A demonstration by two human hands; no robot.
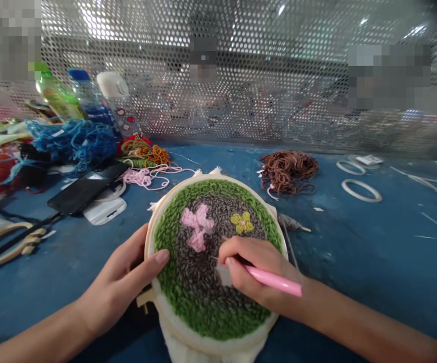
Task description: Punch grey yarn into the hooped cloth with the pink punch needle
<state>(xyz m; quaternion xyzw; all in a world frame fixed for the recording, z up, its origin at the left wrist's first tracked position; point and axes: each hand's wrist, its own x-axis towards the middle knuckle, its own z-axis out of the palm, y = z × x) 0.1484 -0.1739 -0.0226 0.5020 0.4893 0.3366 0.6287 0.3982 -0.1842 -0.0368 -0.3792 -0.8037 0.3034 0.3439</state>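
A round embroidery hoop (149, 247) stretches cloth worked with a green yarn border (211, 322), a grey-brown middle, a pink flower (198, 222) and a small yellow flower (242, 222). My left hand (127, 272) grips the hoop's left rim, thumb on the green stitches. In my right hand (249, 267) is a pink punch needle (275, 280), its thin metal tip pointing left at the dark stitches near the centre. Beside that tip a pale unstitched patch (225, 275) shows, partly covered by my fingers. A strand of yarn hangs near the right rim.
Brown yarn (289, 170) lies behind the hoop, with white rings (361, 190) to its right. At left are a phone (88, 186), blue yarn (74, 141), bottles (57, 93) and a wooden hoop (10, 244). A perforated metal screen (241, 91) borders the blue table's back.
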